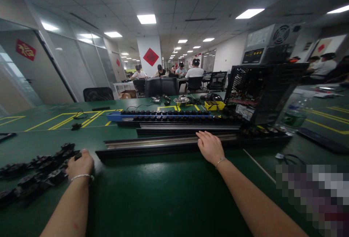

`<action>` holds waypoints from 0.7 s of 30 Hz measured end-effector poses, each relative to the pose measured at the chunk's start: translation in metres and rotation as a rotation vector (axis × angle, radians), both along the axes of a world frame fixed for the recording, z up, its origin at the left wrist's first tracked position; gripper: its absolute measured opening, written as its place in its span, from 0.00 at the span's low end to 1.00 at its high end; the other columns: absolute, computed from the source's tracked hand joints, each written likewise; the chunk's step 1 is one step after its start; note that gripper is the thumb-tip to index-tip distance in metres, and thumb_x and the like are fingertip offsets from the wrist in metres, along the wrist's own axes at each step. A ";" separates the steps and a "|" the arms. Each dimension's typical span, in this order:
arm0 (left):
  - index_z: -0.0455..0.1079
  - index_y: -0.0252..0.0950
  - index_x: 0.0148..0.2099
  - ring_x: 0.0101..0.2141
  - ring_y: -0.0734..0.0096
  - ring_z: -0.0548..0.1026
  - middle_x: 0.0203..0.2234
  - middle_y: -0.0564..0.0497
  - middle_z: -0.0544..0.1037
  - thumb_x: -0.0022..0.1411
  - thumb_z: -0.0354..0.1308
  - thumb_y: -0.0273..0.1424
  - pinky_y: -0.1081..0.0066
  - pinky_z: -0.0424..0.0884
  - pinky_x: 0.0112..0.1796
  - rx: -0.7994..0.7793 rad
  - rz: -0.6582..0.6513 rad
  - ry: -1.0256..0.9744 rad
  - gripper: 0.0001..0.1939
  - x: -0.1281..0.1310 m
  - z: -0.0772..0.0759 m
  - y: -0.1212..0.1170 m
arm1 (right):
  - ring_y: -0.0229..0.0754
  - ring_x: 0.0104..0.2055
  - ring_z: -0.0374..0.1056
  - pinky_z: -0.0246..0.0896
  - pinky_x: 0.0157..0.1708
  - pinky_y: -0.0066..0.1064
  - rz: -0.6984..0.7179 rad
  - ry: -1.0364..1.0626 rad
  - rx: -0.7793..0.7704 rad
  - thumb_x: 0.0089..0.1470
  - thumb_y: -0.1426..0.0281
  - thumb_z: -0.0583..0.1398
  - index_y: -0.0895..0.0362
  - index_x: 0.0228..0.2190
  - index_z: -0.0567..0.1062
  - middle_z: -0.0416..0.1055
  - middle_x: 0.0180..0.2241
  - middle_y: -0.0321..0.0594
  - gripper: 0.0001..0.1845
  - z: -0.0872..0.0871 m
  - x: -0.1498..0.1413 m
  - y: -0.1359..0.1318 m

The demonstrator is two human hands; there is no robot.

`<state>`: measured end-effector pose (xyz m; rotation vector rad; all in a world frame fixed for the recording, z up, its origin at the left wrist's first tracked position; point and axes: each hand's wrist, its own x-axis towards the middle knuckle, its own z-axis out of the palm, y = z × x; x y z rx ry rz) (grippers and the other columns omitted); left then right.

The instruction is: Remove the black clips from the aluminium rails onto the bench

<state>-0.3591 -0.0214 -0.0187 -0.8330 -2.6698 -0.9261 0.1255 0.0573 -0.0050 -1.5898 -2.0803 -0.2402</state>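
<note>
My left hand [80,166] is at the left of the table, its fingers closed around a small black round part [78,155]. Beside it lies a heap of similar black parts [45,164], several of them dark and partly blurred. My right hand [211,149] grips the long black channel rail [152,146] near its middle, fingers over its far side. The rail lies across the table, with a pale metallic groove along it. More black round parts [261,131] sit in a row at its right end.
Behind lie a second rail [188,128] and a blue strip [114,116] with rows of black parts. An open computer case [268,91] stands at right, near a plastic bottle [294,115]. A metal bowl [181,101] and yellow bin [215,105] are farther back. People sit beyond.
</note>
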 end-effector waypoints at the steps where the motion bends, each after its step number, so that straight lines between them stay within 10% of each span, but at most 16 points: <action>1: 0.64 0.23 0.52 0.50 0.43 0.66 0.49 0.29 0.68 0.60 0.34 0.45 0.47 0.65 0.43 -0.027 0.056 -0.081 0.34 0.001 0.001 -0.002 | 0.44 0.58 0.57 0.50 0.54 0.40 0.002 0.000 0.000 0.58 0.67 0.46 0.52 0.50 0.70 0.66 0.54 0.36 0.22 0.000 0.000 0.000; 5: 0.65 0.28 0.53 0.60 0.41 0.49 0.60 0.33 0.57 0.58 0.37 0.48 0.42 0.54 0.52 -0.088 0.132 -0.291 0.34 0.009 0.004 -0.004 | 0.44 0.58 0.56 0.49 0.54 0.40 0.005 -0.001 0.006 0.58 0.67 0.46 0.53 0.50 0.70 0.66 0.54 0.36 0.22 0.000 0.001 0.000; 12: 0.70 0.32 0.45 0.60 0.43 0.50 0.60 0.36 0.56 0.57 0.43 0.45 0.41 0.54 0.52 0.092 0.092 -0.162 0.26 0.033 0.013 -0.004 | 0.44 0.58 0.57 0.48 0.55 0.40 0.006 0.006 0.019 0.58 0.67 0.46 0.53 0.50 0.70 0.67 0.53 0.35 0.22 -0.001 0.000 0.000; 21: 0.67 0.30 0.47 0.60 0.57 0.55 0.57 0.36 0.61 0.61 0.42 0.40 0.59 0.52 0.58 0.258 -0.591 0.409 0.23 0.124 0.019 0.013 | 0.44 0.56 0.58 0.49 0.54 0.40 0.015 0.041 0.045 0.57 0.67 0.47 0.54 0.48 0.72 0.68 0.52 0.38 0.21 -0.002 -0.001 -0.001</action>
